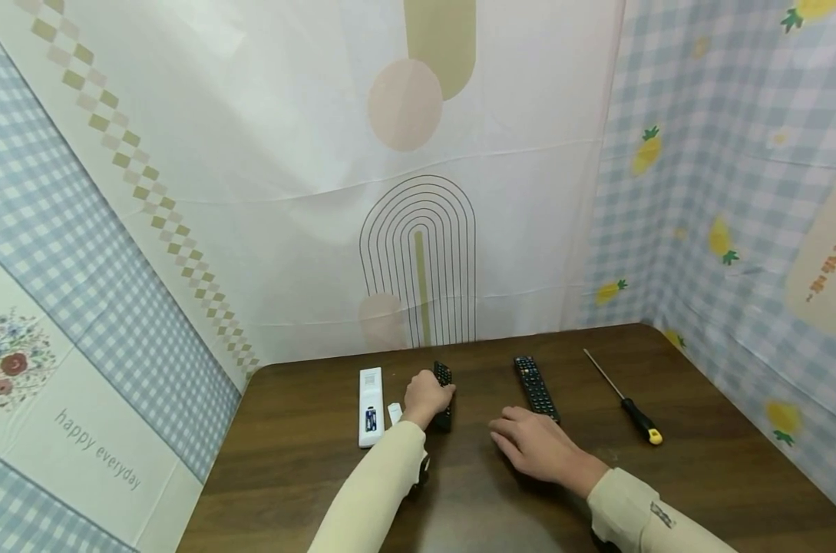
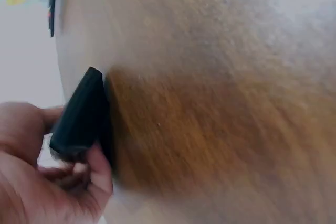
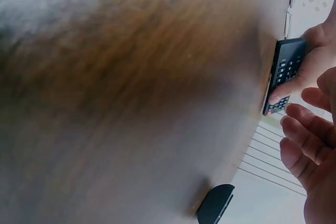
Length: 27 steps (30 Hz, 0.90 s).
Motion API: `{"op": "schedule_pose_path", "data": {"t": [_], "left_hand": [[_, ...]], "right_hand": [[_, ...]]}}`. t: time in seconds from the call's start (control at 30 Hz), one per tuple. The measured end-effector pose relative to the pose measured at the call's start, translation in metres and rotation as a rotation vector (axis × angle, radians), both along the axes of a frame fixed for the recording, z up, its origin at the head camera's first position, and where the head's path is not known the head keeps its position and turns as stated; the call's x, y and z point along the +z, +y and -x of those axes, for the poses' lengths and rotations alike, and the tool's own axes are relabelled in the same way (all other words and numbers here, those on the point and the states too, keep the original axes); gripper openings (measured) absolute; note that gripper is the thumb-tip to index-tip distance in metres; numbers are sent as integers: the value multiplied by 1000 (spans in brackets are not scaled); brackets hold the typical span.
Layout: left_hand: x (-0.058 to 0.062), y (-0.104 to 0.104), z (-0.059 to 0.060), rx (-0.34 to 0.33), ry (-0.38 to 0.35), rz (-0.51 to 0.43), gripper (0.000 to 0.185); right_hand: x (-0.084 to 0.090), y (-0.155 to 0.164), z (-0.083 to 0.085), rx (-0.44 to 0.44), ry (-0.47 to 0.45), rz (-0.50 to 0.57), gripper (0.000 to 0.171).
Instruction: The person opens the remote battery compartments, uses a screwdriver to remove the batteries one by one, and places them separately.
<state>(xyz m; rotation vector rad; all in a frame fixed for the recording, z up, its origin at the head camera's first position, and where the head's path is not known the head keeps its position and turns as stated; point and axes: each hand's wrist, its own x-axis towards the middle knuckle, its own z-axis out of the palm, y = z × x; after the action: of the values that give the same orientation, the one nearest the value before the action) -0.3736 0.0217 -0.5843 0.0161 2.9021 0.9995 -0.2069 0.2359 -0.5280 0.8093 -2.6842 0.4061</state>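
My left hand (image 1: 426, 397) grips a black remote control (image 1: 444, 421) by its sides, fingers and thumb around it. In the left wrist view, the remote (image 2: 81, 111) is tipped up at a tilt, close over the table. The right wrist view shows the button face of that remote (image 3: 287, 66) with the thumb lying across it. My right hand (image 1: 538, 445) is held with relaxed fingers near the lower end of a second black remote control (image 1: 535, 386), and nothing is in it. Whether the fingertips touch the table is unclear.
Left of my left hand, a white remote control (image 1: 371, 384) lies back up, its battery compartment exposing batteries (image 1: 371, 419). Beside it is a small white cover (image 1: 394, 412), partly hidden. A screwdriver (image 1: 635, 415) lies at the right on the brown table (image 1: 286, 461). Curtained walls stand behind.
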Motion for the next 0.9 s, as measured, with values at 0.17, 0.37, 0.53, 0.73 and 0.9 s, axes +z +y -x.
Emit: {"op": "schedule_pose_path", "data": {"t": [0.17,0.37,0.53,0.73,0.9], "left_hand": [[35,-4,-29,-19,-98,-243,53],[77,-15,-66,-75,-229,-603,43],[87,-26,-83,-75,-241,-673,50],[78,-48,-106,-67,-214,-688,64],[70,-59,-112,-48,-169,-700,62]], "right_hand": [[1,1,1,-4,-2,-4,19],[4,0,2,6,16,-2,18],[3,2,2,0,26,2,17],[1,5,0,-2,22,3,18],[1,7,0,5,33,6,17]]}}
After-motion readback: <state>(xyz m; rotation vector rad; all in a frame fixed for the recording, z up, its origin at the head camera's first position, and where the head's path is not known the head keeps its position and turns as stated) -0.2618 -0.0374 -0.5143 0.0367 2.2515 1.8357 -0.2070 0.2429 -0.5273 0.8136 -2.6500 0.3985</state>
